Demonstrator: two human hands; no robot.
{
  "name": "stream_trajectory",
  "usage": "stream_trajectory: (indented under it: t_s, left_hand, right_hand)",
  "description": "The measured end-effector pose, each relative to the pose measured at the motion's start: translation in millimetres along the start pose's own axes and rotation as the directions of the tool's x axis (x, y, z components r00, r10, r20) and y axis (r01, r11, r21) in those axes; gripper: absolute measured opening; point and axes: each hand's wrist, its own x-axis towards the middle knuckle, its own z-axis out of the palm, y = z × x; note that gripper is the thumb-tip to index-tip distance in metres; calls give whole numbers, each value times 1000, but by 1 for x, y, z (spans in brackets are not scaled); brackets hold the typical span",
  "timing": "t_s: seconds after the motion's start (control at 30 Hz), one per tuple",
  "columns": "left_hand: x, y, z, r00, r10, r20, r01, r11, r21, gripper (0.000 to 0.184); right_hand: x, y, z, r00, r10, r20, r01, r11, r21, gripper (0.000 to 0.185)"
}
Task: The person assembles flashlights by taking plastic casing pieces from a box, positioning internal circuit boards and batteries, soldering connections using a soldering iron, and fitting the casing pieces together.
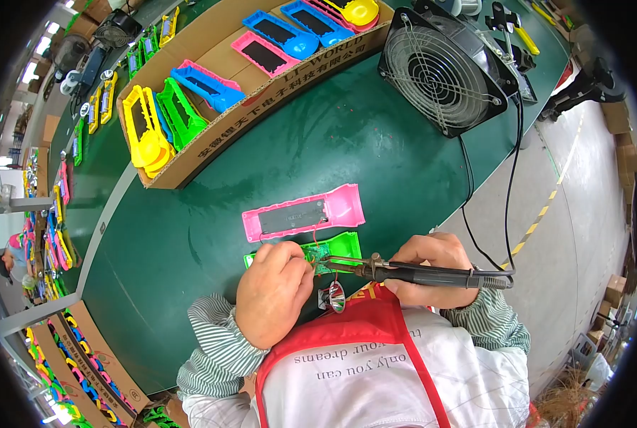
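My right hand (432, 267) grips a soldering iron (432, 274) by its black handle, its metal tip pointing left onto a small green circuit board (317, 257). At the board's left edge, my left hand (272, 289) has its fingers closed; a thin wire or the board edge may be between them, but they hide it. Beneath the board lies a bright green plastic housing (347, 246). Just beyond it rests a pink housing (347, 205) with a dark battery panel (292, 216), joined to the board by thin wires. A round reflector lamp head (335, 297) sits near my apron.
A long cardboard box (190, 167) of yellow, blue, green and pink housings stands at the back. At the back right is a black fan (440, 71) with a wire guard. Cables (509, 192) hang over the table's right edge. More boxed parts (83, 357) are at lower left.
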Motion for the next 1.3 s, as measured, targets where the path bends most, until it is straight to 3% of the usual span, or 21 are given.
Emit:
stream_trajectory:
  t_s: [0.63, 0.73, 0.87, 0.97, 1.0, 1.1, 1.2, 1.3]
  left_hand:
    - [0, 8, -1, 993, -117, -26, 118, 993, 16, 15]
    - [-8, 2, -12, 998, -56, -28, 56, 998, -5, 21]
    - [-30, -3, -44, 981, -2, 194, -51, 962, 267, 25]
    - [-44, -4, -38, 944, 144, 298, -273, 847, 457, 23]
    - [-48, -8, -35, 913, 194, 359, -349, 828, 440, 22]
    - [-53, -18, -27, 894, 314, 318, -428, 808, 406, 21]
    - [-43, -20, -23, 979, 199, 48, -202, 975, 88, 19]
    - [-21, -17, -18, 986, -141, -86, 127, 981, -149, 18]
  right_hand:
    - [-2, 0, -13, 994, -35, -105, 31, 999, -36, 16]
    - [-2, 1, -14, 993, -44, -106, 41, 999, -34, 17]
    - [-3, 0, -16, 993, -37, -112, 33, 999, -39, 17]
    - [-2, 0, -17, 994, -22, -107, 19, 999, -28, 17]
    - [-1, 0, -16, 994, -22, -109, 19, 1000, -24, 17]
    - [0, -1, -14, 993, -19, -116, 17, 1000, -20, 17]
    - [0, -4, -15, 993, -21, -115, 17, 999, -35, 18]
    - [-1, -6, -17, 992, -33, -121, 27, 998, -49, 19]
